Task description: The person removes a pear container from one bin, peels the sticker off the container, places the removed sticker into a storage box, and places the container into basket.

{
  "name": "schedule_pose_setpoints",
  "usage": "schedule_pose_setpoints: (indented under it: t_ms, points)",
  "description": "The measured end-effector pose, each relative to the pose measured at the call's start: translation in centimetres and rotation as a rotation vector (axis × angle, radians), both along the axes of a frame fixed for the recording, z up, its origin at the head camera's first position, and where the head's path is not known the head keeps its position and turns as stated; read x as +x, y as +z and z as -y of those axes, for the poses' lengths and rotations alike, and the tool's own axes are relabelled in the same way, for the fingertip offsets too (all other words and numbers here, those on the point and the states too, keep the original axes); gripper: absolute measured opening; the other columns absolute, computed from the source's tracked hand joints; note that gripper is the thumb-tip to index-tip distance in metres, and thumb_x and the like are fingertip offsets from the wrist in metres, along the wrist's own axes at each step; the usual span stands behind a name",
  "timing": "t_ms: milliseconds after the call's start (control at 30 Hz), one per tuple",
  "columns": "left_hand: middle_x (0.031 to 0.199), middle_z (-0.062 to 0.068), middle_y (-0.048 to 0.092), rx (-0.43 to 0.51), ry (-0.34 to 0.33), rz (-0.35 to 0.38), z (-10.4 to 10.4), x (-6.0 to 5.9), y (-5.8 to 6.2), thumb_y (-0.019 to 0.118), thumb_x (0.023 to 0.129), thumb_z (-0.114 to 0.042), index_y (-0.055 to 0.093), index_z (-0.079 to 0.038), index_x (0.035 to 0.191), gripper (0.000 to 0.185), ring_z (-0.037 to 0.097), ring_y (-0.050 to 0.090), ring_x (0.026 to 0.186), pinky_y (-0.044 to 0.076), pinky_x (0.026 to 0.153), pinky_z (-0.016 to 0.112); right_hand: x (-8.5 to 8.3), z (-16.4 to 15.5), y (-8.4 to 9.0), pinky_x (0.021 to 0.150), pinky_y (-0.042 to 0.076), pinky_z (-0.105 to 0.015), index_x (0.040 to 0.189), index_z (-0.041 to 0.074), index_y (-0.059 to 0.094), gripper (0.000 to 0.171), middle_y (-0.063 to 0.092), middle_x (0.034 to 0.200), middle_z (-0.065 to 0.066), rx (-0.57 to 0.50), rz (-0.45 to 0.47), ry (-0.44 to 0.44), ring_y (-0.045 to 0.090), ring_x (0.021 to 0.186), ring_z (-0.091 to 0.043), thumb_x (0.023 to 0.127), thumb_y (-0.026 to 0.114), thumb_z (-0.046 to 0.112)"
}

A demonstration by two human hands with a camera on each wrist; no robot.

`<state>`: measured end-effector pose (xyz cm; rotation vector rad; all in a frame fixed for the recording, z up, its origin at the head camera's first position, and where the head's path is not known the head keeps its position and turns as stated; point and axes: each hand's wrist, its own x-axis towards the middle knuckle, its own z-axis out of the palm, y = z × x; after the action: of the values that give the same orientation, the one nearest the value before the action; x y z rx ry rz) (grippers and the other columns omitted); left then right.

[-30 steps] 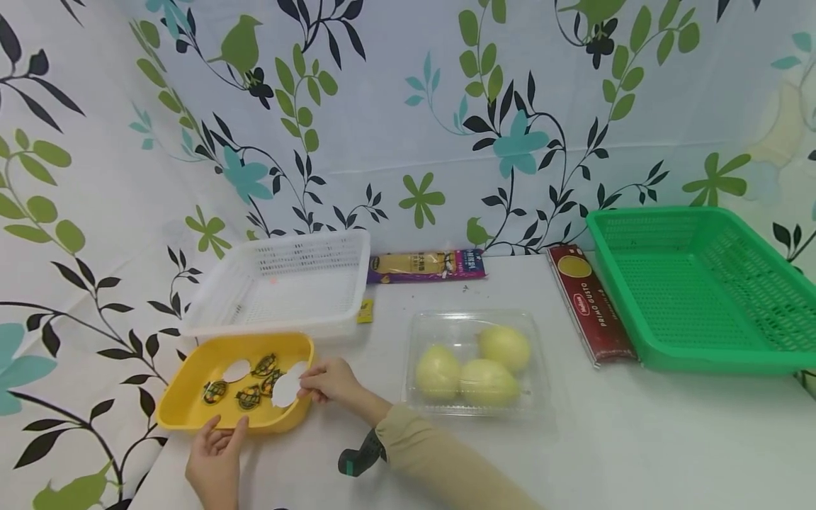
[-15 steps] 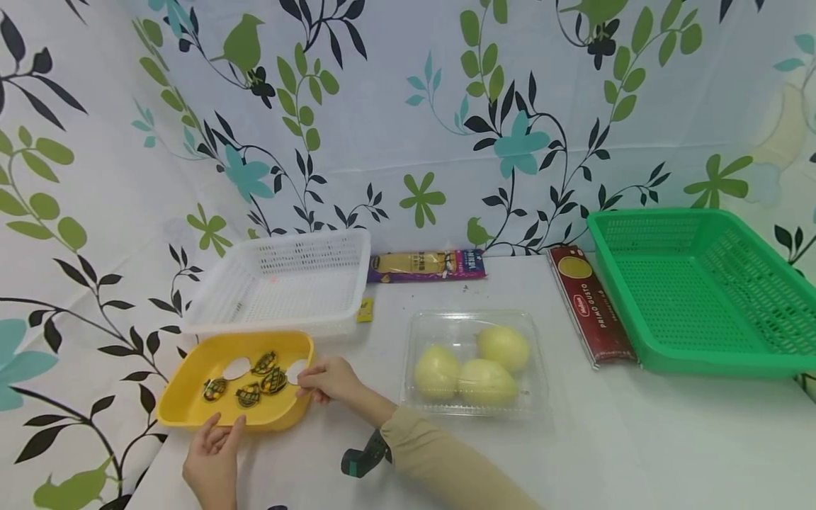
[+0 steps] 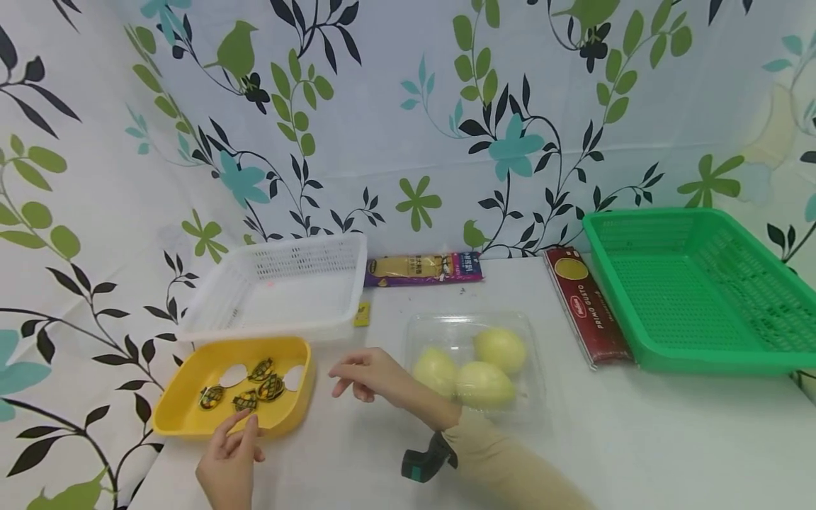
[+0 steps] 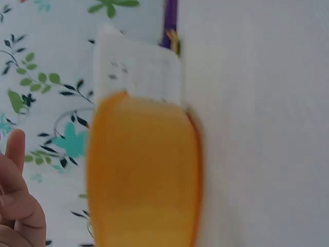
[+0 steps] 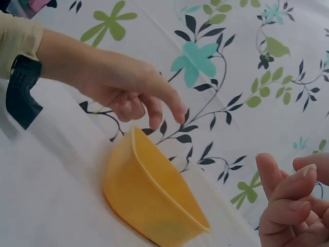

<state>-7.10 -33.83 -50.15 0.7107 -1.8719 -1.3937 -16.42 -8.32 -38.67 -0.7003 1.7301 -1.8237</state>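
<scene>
Yellow tray [image 3: 185, 418], shallow, w/ patterned pieces [image 3: 258, 386] & white ovals inside.

White table [image 3: 637, 439]: yellow tray [image 3: 185, 418], white basket [image 3: 319, 283], pear box [image 3: 529, 354], spaghetti pkt [image 3: 589, 312], green basket [image 3: 688, 358].

We see an evenly bright scene in the head view, lit softly from above with no hard glare. Shadows on the worktop [image 3: 637, 439] are faint and short, a pale one under the right hand [image 3: 372, 374]. The wide lens bends straight lines near the edges, so the green basket [image 3: 701, 354] bows a little. Focus is fairly sharp there. The left wrist view is heavily smeared: the yellow tray [image 4: 141, 175] and the white basket [image 4: 136, 69] lose all detail. The right wrist view is clearer, with slightly soft fingers [image 5: 288, 198] close to the lens.
</scene>
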Motion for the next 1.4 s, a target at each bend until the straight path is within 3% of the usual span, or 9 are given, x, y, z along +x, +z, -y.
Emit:
schedule_pose_setpoints:
  t_ms: [200, 233, 300, 400, 500, 667, 900, 1100, 1400]
  points:
    - [0.068, 0.011, 0.064, -0.068, -0.259, -0.145, -2.2, -0.8, 0.9, 0.064, 0.083, -0.025, 0.064, -0.009, 0.104, 0.026, 0.017, 0.039, 0.035, 0.029, 0.032, 0.025, 0.2, -5.6, 0.8, 0.040, 0.028, -0.021, 0.101, 0.003, 0.059, 0.027, 0.065, 0.077, -0.009, 0.073, 0.017, -0.071, 0.037, 0.042, -0.011, 0.090, 0.054, 0.027]
    - [0.067, 0.012, 0.063, -0.105, -0.268, -0.130, -2.2, -1.5, 0.6, 0.065, 0.082, -0.025, 0.063, -0.009, 0.105, 0.028, 0.018, 0.039, 0.035, 0.030, 0.032, 0.026, 0.2, -6.4, 0.9, 0.041, 0.028, -0.021, 0.103, 0.003, 0.058, 0.030, 0.065, 0.078, -0.009, 0.080, 0.015, -0.087, 0.037, 0.043, -0.011, 0.090, 0.053, 0.029]
    - [0.064, 0.013, 0.062, -0.119, -0.385, -0.179, -4.1, -1.9, 2.5, 0.063, 0.085, -0.019, 0.060, -0.003, 0.107, 0.027, 0.016, 0.038, 0.036, 0.030, 0.032, 0.025, 0.3, -8.1, 1.0, 0.041, 0.028, -0.021, 0.108, 0.001, 0.054, 0.034, 0.064, 0.078, -0.010, 0.062, 0.024, -0.115, 0.038, 0.043, -0.011, 0.090, 0.052, 0.030]
    - [0.057, 0.010, 0.059, -0.140, -0.542, -0.226, -8.0, -2.1, 6.7, 0.059, 0.087, -0.009, 0.057, 0.003, 0.103, 0.021, 0.014, 0.038, 0.036, 0.028, 0.032, 0.025, 0.4, -10.9, 1.2, 0.040, 0.029, -0.019, 0.110, -0.004, 0.050, 0.034, 0.062, 0.076, -0.010, 0.004, 0.001, -0.155, 0.038, 0.044, -0.009, 0.092, 0.050, 0.025]
    - [0.053, 0.006, 0.056, -0.151, -0.638, -0.195, -11.8, -2.2, 10.4, 0.058, 0.087, -0.005, 0.055, 0.003, 0.097, 0.013, 0.012, 0.038, 0.037, 0.028, 0.033, 0.024, 0.5, -14.3, 1.3, 0.039, 0.029, -0.017, 0.106, -0.009, 0.048, 0.028, 0.059, 0.069, -0.008, -0.080, -0.086, -0.225, 0.039, 0.043, -0.007, 0.093, 0.047, 0.016]
    - [0.054, 0.009, 0.056, -0.110, -0.699, -0.067, -14.7, -2.4, 12.6, 0.056, 0.088, -0.005, 0.054, 0.000, 0.093, 0.007, 0.009, 0.037, 0.039, 0.029, 0.036, 0.020, 0.6, -20.4, 1.1, 0.038, 0.032, -0.019, 0.099, -0.002, 0.050, 0.016, 0.056, 0.061, -0.006, -0.092, -0.234, -0.451, 0.041, 0.042, -0.009, 0.094, 0.044, 0.012]
    - [0.051, 0.011, 0.053, -0.190, -0.714, -0.006, -16.4, -2.7, 11.4, 0.049, 0.092, -0.007, 0.051, 0.000, 0.092, 0.007, 0.004, 0.036, 0.039, 0.031, 0.038, 0.020, 1.1, -24.6, -2.6, 0.036, 0.031, -0.034, 0.104, -0.002, 0.048, 0.018, 0.052, 0.058, -0.008, 0.081, -0.333, -0.643, 0.039, 0.041, -0.015, 0.094, 0.046, 0.013]
    - [0.049, 0.009, 0.049, -0.176, -0.766, 0.000, -17.1, -3.2, 8.9, 0.049, 0.092, -0.007, 0.049, -0.002, 0.092, 0.005, 0.005, 0.037, 0.038, 0.034, 0.037, 0.021, 2.0, -25.1, -5.9, 0.036, 0.033, -0.029, 0.106, 0.000, 0.048, 0.020, 0.049, 0.055, -0.003, 0.192, -0.297, -0.693, 0.040, 0.044, -0.010, 0.093, 0.049, 0.015]
    - [0.046, 0.010, 0.045, -0.127, -0.838, -0.016, -18.1, -3.9, 7.6, 0.050, 0.092, -0.007, 0.049, -0.001, 0.091, 0.006, 0.005, 0.037, 0.035, 0.035, 0.036, 0.022, 3.3, -24.3, -6.7, 0.039, 0.037, -0.024, 0.109, -0.003, 0.053, 0.021, 0.048, 0.054, -0.003, 0.160, -0.451, -0.788, 0.042, 0.044, -0.009, 0.088, 0.050, -0.004]
